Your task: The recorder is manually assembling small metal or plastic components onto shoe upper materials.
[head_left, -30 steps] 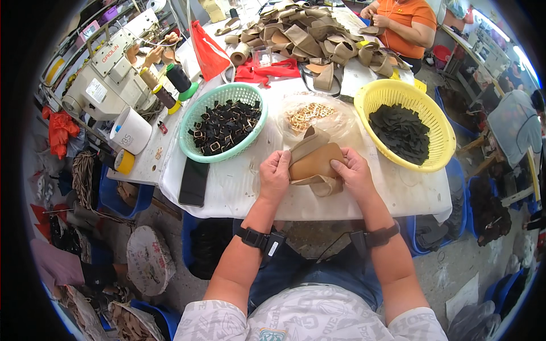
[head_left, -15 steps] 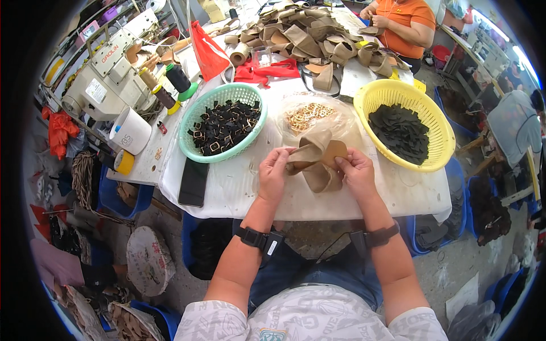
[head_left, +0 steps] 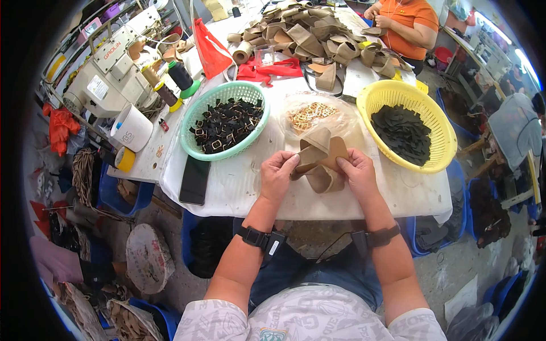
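Over the front of the white-covered table, both hands hold a tan shoe upper with curled flaps and a lighter brown inner face. My left hand pinches its left edge between thumb and fingertips. On the other side, my right hand grips the flap with the thumb on top. Just beyond lies a clear plastic bag with small gold-coloured buckles. A mint green basket to the left holds black straps threaded with buckles. Black strips fill the yellow basket on the right.
A heap of tan uppers covers the table's far side, near a person in an orange top. At left are a phone, a white cup, thread spools and a sewing machine. Blue bins stand below.
The shoe upper is turned slightly, and its flaps spread a little wider. My left fingers have shifted slightly along its edge; the right hand keeps its hold.
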Tool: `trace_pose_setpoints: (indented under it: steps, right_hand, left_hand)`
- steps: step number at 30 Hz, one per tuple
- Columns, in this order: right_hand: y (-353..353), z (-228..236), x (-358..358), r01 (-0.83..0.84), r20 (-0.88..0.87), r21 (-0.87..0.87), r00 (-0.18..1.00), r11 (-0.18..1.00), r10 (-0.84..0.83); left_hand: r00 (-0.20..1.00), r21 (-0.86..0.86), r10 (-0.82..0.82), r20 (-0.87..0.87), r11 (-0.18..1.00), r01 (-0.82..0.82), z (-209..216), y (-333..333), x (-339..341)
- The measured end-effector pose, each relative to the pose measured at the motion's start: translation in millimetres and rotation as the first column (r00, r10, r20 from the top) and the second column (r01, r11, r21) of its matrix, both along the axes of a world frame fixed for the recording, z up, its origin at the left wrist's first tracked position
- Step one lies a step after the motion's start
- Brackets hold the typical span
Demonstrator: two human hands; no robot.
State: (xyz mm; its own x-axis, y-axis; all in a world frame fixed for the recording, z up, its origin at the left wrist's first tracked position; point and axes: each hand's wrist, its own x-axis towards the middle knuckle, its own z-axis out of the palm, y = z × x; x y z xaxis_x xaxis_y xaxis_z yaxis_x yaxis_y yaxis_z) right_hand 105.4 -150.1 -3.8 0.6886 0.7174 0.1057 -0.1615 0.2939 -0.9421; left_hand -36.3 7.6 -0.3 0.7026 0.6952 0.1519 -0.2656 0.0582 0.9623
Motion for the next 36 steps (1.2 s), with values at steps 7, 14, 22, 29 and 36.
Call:
trace_pose_setpoints:
  steps: [7,14,22,29,36]
  right_hand:
    - [-1,3,-2,-0.037,-0.045,-0.025,0.998,0.999,0.036]
    - [-4,10,-5,-0.053,0.002,-0.122,0.999,0.991,0.054]
    - [-2,11,-8,-0.023,-0.009,-0.076,1.000,0.997,0.022]
    - [-16,65,-8,0.085,0.227,-0.056,0.971,0.995,-0.070]
    - [-24,163,-8,-0.125,0.285,-0.259,0.938,0.958,0.199]
  left_hand:
    - [0.999,0.011,0.028,-0.021,1.000,-0.028,1,1,-1]
    - [0.998,0.000,0.049,-0.040,0.999,-0.049,-1,2,-1]
    - [0.997,-0.037,0.069,-0.029,0.997,-0.070,4,5,0]
    - [0.988,-0.151,0.148,0.053,0.979,-0.138,-17,14,10]
    - [0.980,-0.190,0.193,0.047,0.965,-0.181,-5,8,6]
